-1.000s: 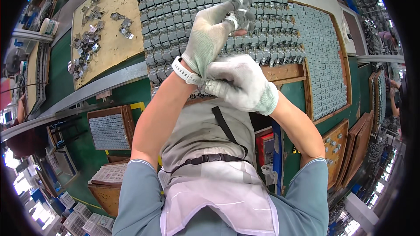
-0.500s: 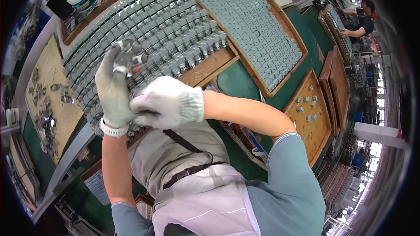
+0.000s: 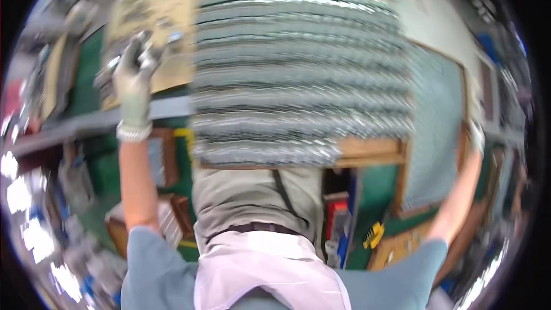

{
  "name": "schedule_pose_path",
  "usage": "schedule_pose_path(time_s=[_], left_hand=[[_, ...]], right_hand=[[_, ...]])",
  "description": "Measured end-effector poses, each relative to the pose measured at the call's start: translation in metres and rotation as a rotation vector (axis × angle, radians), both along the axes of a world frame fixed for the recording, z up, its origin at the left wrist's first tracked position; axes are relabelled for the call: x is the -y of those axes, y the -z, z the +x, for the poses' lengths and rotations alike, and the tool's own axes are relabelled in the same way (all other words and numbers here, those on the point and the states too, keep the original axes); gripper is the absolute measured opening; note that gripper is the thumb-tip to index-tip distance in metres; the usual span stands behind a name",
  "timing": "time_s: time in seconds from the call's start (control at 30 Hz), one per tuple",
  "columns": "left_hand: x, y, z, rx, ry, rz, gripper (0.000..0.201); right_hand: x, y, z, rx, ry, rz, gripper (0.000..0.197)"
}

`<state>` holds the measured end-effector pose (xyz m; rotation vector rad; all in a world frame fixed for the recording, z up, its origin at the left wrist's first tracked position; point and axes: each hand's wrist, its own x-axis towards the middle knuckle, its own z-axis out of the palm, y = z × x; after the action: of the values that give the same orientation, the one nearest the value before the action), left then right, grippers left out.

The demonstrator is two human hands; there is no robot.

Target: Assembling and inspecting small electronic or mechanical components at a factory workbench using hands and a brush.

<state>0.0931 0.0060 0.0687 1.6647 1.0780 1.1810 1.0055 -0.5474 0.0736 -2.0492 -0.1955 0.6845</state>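
My left hand (image 3: 134, 83), in a whitish glove with darkened fingertips, is over a tan sheet (image 3: 175, 57) on the left. Its fingers are curled round shiny metal parts (image 3: 144, 39), whose outline is smeared by motion. Loose metal pieces lie on the sheet around it. Far to the right, my gloved right hand (image 3: 476, 136) is beside the outer edge of a wooden-framed tray (image 3: 463, 95) filled with small grey pieces. Its fingers are blurred, and I cannot tell whether they touch the frame. Between my hands, a wide tray holds long rows of grey metal parts (image 3: 298, 74).
A bare strip of the wide tray's wooden base (image 3: 370, 150) shows at its near right corner. A yellow-and-black tool (image 3: 374, 235) lies on the green surface, near another wooden tray (image 3: 396, 247). A red item (image 3: 337, 218) sits in an open compartment by my legs.
My view has turned, and the picture is blurred. My hands have come apart: the left has moved over the tan sheet, and the right has stretched far right to the framed tray's edge.
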Motion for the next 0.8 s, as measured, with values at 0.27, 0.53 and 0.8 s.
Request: schedule_pose_path(time_s=[0.27,0.53,0.8], left_hand=[[-0.068,0.057,-0.078,-0.770,-0.141,0.111,0.051],[-0.060,0.061,-0.050,-0.859,-0.082,0.234,0.044],[-0.053,0.047,-0.075,-1.088,0.128,0.417,0.060]], right_hand=[[-0.075,0.135,0.047,0.031,-0.272,-0.100,0.049],[-0.089,0.146,0.024,0.140,-0.181,-0.031,0.030],[-0.078,0.075,-0.042,0.075,0.129,0.159,0.030]])
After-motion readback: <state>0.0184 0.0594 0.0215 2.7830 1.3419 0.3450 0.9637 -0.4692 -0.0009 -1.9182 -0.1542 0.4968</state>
